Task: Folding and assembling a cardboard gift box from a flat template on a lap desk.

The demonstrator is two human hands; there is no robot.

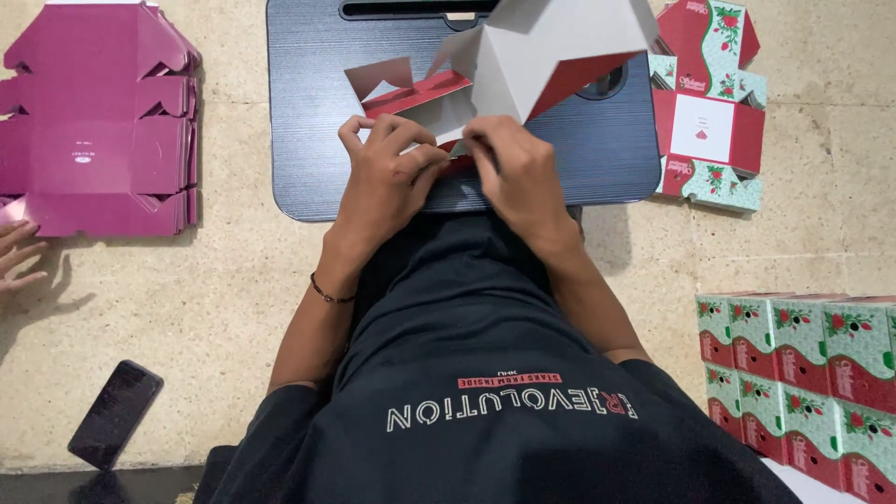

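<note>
- The half-folded carton [523,65], grey inside and red outside, stands on the dark lap tray [308,112], at its near middle and against the person's fingers.
- Its long axis runs across the view, from a low grey flap at the left to a tall raised panel at the right; the open grey inside faces up toward the camera, and the near edge points at the person.
- The left hand [387,168] has its grip pinched together on the carton's near edge, fingers curled over the red strip.
- The right hand [513,168] is likewise clamped on that same edge, just beside the left, fingertips touching the card.
- A flat unfolded blank [707,126], red and pale green with a flower print, lies on the floor by the tray's right side.
- Folded flower-print boxes [803,373] stand packed in rows at the lower right; what they hold cannot be told.
- A stack of flat magenta blanks [93,131] lies on the floor to the left, with another person's hand [17,257] beside it.
- A dark phone [115,413] lies on the floor at the lower left.
</note>
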